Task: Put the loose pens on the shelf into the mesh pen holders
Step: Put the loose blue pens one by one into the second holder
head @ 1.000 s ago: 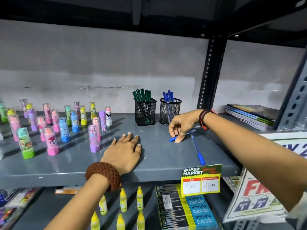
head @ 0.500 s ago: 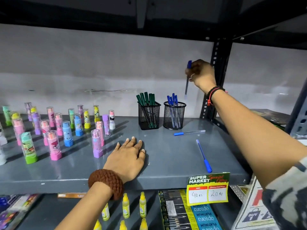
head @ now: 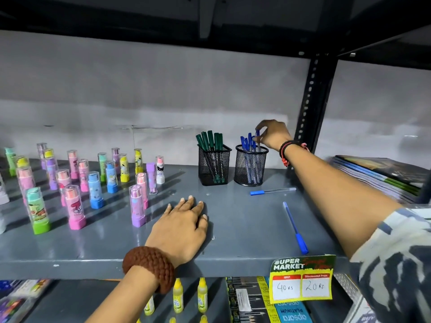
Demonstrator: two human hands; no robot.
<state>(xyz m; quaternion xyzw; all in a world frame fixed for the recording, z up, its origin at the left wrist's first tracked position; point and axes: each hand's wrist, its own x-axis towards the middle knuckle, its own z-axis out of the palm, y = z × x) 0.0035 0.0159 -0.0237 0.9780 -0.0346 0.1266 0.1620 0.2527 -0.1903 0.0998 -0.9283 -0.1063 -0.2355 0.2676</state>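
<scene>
Two black mesh pen holders stand at the back of the grey shelf (head: 233, 217). The square holder (head: 214, 167) has green-capped pens; the round holder (head: 250, 166) has blue-capped pens. My right hand (head: 272, 134) is just above the round holder, fingers pinched on the top of a blue pen (head: 257, 138) that stands inside it. Two loose blue pens lie on the shelf: one (head: 272, 191) in front of the round holder, another (head: 294, 227) near the front edge. My left hand (head: 184, 226) rests flat on the shelf, holding nothing.
Several colourful upright glue-stick-like tubes (head: 74, 183) crowd the shelf's left half. A stack of notebooks (head: 377, 176) lies at the right behind the black upright post (head: 310, 101). A yellow price tag (head: 302, 280) hangs on the front edge. Small bottles and boxes sit below.
My right hand picked up a blue pen from the shelf, lifted it high, then came down with it into the round holder. My left hand stayed put.
</scene>
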